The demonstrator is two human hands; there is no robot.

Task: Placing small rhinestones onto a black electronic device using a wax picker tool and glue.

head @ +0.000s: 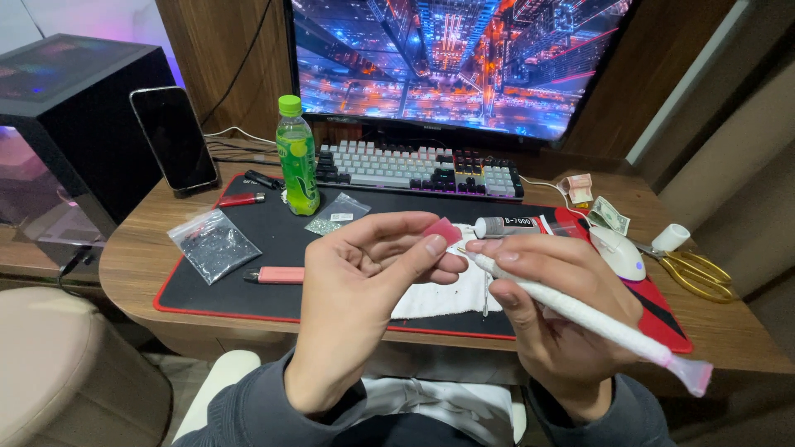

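Note:
My left hand (364, 290) pinches a small pink piece (444, 231) between thumb and fingertips, held above the desk edge. My right hand (551, 310) grips a long white pen-like tool (580, 313) with a pink flat end (694, 374); its fine tip points at the pink piece. Under both hands lies a white cloth (439, 298) on a black desk mat (273, 240) with a red border. A glue tube (509, 225) lies just behind the hands.
On the mat: a green bottle (297, 157), two small clear bags (214, 242) (335, 214), a pink stick (275, 275), a red lighter (241, 199), a white mouse (619, 252). Keyboard (418, 168), monitor, leaning phone (174, 138), gold scissors (696, 271) and banknotes (609, 215) surround it.

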